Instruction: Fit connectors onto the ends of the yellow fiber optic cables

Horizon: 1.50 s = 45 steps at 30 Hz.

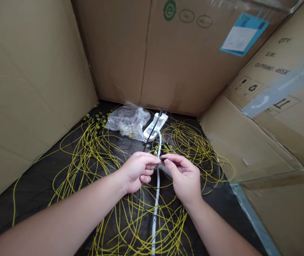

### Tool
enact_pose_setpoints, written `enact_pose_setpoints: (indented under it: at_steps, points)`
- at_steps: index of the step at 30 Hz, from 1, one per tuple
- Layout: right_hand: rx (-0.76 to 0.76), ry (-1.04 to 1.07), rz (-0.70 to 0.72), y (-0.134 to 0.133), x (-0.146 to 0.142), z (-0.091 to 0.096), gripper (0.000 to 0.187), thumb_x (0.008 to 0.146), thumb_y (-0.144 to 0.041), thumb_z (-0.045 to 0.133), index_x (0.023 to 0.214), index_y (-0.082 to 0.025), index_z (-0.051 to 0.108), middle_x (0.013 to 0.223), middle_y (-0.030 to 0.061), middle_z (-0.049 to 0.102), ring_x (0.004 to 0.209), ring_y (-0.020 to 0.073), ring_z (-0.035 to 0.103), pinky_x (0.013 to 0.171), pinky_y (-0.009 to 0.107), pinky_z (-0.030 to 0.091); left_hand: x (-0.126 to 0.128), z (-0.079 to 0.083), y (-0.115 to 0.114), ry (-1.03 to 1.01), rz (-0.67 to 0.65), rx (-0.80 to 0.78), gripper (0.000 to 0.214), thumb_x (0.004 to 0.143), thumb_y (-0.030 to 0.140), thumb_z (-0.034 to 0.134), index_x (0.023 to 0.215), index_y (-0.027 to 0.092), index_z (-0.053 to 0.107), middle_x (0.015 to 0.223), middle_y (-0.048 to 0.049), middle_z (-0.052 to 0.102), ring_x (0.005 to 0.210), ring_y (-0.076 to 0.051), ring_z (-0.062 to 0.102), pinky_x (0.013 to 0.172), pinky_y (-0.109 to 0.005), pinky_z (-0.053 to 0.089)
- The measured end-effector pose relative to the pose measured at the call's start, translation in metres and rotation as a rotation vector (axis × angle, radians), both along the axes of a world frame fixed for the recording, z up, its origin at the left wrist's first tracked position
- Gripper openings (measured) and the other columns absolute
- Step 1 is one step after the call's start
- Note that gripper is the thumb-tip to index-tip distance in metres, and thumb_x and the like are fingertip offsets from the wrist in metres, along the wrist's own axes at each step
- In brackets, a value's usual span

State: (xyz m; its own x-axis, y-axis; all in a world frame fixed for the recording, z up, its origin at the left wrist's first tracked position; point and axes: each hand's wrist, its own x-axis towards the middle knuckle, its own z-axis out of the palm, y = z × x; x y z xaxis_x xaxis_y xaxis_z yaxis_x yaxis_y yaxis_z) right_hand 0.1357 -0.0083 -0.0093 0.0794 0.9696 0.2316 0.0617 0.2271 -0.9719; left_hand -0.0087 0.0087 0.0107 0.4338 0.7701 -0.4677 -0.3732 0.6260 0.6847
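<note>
My left hand (137, 171) is closed in a pinch, its fingertips meeting those of my right hand above the dark table. What the left pinch holds is too small to make out. My right hand (186, 176) pinches a small black piece (163, 159) between thumb and forefinger; it looks like a cable's end connector. Thin yellow cables (130, 217) lie in loose loops below and around both hands. A thick white cord (156, 209) runs beneath the hands to a white device (154, 126), which has a black rod or cable lying across it.
Cardboard walls stand at the left (31, 89), back (152, 53) and right (272, 142). A crumpled clear plastic bag (127, 121) sits near the back. Tangled yellow cable bundles lie left (88, 153) and right (192, 145), some with dark ends.
</note>
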Motion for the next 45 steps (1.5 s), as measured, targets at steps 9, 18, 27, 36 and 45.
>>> enact_pose_setpoints:
  at_steps: [9,18,27,36,45]
  points:
    - [0.049,-0.035,0.02,-0.001,0.001,0.0,0.008,0.078,-0.018,0.061,0.085,-0.018,0.065,0.091,0.0048,0.067,0.087,0.0159,0.062,0.082,0.033,0.051,-0.002,0.001,0.0,-0.02,-0.036,-0.045,0.016,0.067,0.016,0.062,0.062,0.014,0.048,0.049,0.01,0.019,0.04,-0.001,0.01,0.037,-0.016,0.005]
    - [-0.037,0.071,0.045,0.002,0.006,-0.001,0.007,0.082,-0.024,0.056,0.085,-0.018,0.057,0.083,0.0032,0.065,0.071,0.0122,0.061,0.069,0.027,0.051,-0.001,-0.002,0.0,-0.054,-0.022,-0.046,0.019,0.066,0.014,0.063,0.058,0.014,0.045,0.048,0.0098,0.019,0.04,-0.001,0.009,0.037,-0.016,0.006]
    - [0.024,-0.244,0.188,-0.001,0.014,0.002,0.014,0.082,-0.024,0.057,0.094,-0.02,0.061,0.085,0.0036,0.063,0.073,0.0134,0.059,0.065,0.025,0.049,-0.005,-0.002,0.001,-0.135,-0.07,-0.084,0.011,0.068,0.012,0.059,0.061,0.012,0.05,0.048,0.0102,0.016,0.04,-0.001,0.008,0.035,-0.015,0.007]
    - [0.165,-0.358,0.249,-0.002,0.018,0.005,0.007,0.084,-0.019,0.052,0.087,-0.021,0.058,0.081,0.0007,0.059,0.068,0.0108,0.054,0.063,0.023,0.045,-0.007,0.0,0.003,-0.197,-0.172,-0.115,0.012,0.068,0.01,0.057,0.059,0.012,0.049,0.046,0.0102,0.016,0.038,-0.001,0.008,0.035,-0.014,0.007]
    - [0.169,-0.388,0.314,-0.004,0.02,0.007,0.005,0.086,-0.019,0.049,0.085,-0.02,0.054,0.074,0.0005,0.054,0.064,0.0113,0.05,0.06,0.025,0.043,-0.009,0.002,0.002,-0.224,-0.231,-0.149,0.018,0.067,0.009,0.057,0.056,0.013,0.044,0.046,0.0103,0.016,0.037,0.0,0.009,0.034,-0.013,0.007]
